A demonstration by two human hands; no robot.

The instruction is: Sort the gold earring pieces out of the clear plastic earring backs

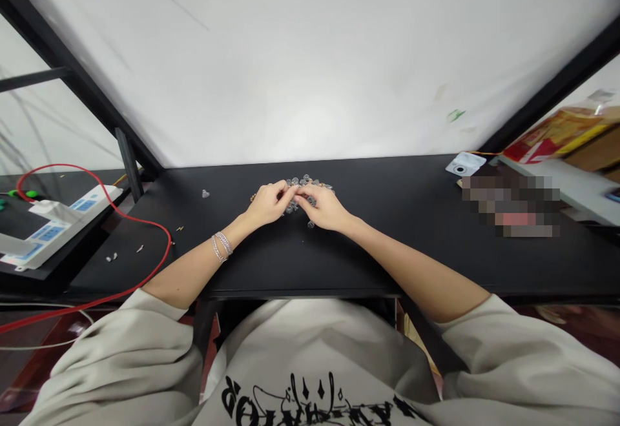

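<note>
A pile of small clear, greyish pieces point(295, 182), with a few gold-brown ones among them, lies on the black table. Their exact kind is too small to tell. My left hand point(268, 202) rests over the pile's left side, its fingers reaching inward and its thumb apart. From the right, my right hand point(323, 205) curves over the other side with fingers stretched out. The fingertips of both hands meet above the middle of the pile and hide part of it. One loose clear piece point(310, 224) sits just in front of my right hand.
Another clear piece point(205, 193) lies apart at the left. Small metallic bits point(112, 257) are scattered near a red cable point(167, 239) and a white power strip point(62, 226). At the right are a pale blue card-like item point(465, 164) and a blurred-out object point(513, 206).
</note>
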